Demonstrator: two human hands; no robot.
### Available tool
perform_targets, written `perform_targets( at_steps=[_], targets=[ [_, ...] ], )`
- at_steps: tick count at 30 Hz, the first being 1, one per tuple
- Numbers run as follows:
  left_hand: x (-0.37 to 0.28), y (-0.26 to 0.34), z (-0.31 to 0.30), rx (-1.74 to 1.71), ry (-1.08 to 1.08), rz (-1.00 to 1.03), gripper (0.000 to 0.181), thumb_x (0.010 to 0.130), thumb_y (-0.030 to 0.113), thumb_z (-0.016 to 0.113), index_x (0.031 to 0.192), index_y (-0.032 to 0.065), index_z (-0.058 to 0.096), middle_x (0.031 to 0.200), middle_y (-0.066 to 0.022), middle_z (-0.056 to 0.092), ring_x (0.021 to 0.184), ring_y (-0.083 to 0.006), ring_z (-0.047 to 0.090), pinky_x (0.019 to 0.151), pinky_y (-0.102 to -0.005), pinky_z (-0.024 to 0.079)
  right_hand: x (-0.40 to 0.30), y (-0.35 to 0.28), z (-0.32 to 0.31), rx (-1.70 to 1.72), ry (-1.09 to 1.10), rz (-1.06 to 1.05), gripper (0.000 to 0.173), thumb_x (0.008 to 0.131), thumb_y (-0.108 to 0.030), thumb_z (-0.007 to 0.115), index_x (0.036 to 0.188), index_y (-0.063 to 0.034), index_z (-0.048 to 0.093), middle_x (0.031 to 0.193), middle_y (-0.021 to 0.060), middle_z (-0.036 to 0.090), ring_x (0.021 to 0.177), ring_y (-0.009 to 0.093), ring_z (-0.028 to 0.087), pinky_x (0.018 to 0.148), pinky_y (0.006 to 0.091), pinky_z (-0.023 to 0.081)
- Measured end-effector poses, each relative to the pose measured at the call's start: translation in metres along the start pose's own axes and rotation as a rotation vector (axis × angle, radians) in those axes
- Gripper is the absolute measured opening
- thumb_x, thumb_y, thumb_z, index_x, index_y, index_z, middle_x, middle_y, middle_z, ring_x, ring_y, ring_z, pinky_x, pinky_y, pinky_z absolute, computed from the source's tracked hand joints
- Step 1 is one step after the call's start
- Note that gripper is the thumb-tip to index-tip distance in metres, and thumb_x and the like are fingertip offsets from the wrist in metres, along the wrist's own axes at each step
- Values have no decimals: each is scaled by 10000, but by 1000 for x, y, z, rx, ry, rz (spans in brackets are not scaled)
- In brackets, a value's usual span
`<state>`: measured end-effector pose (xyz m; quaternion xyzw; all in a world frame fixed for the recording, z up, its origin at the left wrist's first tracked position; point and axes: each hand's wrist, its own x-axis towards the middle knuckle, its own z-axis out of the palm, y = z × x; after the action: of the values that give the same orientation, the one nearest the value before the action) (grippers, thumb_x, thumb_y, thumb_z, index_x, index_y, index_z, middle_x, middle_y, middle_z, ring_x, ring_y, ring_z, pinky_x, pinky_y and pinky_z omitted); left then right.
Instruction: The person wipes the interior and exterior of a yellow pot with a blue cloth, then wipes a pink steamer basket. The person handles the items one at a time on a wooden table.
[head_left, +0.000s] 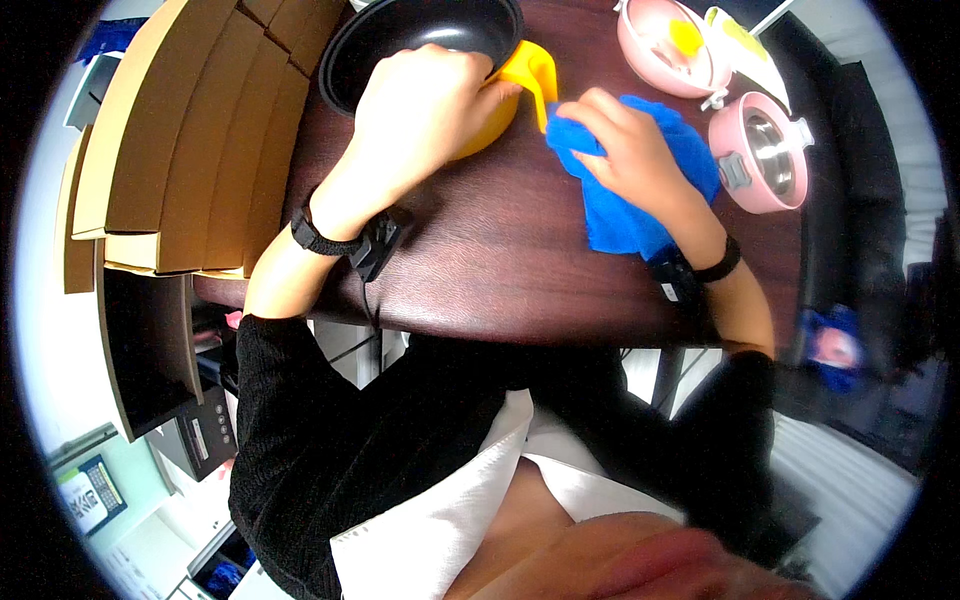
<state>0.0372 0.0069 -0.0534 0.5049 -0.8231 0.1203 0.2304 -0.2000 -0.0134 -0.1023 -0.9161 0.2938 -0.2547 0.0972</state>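
A pan with a black inside (450, 26) and a yellow outside lies near the table's far edge. My left hand (427, 112) grips it by the near rim, fingers over the edge and thumb beside the yellow handle (536, 71). Bunched in my right hand (626, 146) is a blue cloth (615, 217), part of which hangs onto the table; its upper end comes close to the handle. To the right of the cloth stands a pink container with a metal inside (765, 154). Beyond it lies a pink bowl-like part (664, 45) with something yellow in it.
Cardboard boxes (187, 142) stand in a row along the left of the dark wood-look table (480, 277). A white and yellow-green item (750, 56) lies at the far right. A black cable (369, 300) runs down over the near edge by my left wrist.
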Motion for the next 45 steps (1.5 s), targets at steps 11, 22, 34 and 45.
perform_targets(
  at_steps=[11, 22, 34, 45],
  targets=[
    [-4, 14, 7, 8, -41, 70, 374, 845, 370, 642, 646, 58, 586, 542, -159, 572, 518, -327, 614, 485, -403, 507, 11, -7, 0, 159, 233, -1, 395, 686, -33, 695, 1045, -56, 532, 990, 141, 572, 928, 360, 597, 766, 402, 496],
    [-5, 17, 6, -13, -43, 70, 373, 843, 380, 639, 654, 61, 600, 537, -163, 573, 506, -331, 612, 474, -405, 506, 14, -12, -9, 182, 235, -32, 386, 677, -28, 688, 1022, -33, 514, 991, 159, 589, 947, 358, 603, 780, 392, 494],
    [-3, 22, 1, 63, -149, 16, 308, 797, 332, 679, 682, 46, 671, 586, -156, 617, 556, -297, 657, 524, -360, 537, -8, 2, 5, -57, -187, 33, 371, 699, -65, 698, 1038, -62, 548, 947, 119, 559, 846, 334, 605, 711, 413, 509],
    [-5, 20, 5, 53, -136, 98, 285, 846, 295, 627, 687, 59, 613, 556, -139, 599, 533, -288, 646, 492, -370, 521, 13, -8, -10, 139, 271, -7, 365, 673, -37, 716, 1009, -60, 575, 973, 125, 601, 893, 319, 620, 744, 373, 497]
  ],
)
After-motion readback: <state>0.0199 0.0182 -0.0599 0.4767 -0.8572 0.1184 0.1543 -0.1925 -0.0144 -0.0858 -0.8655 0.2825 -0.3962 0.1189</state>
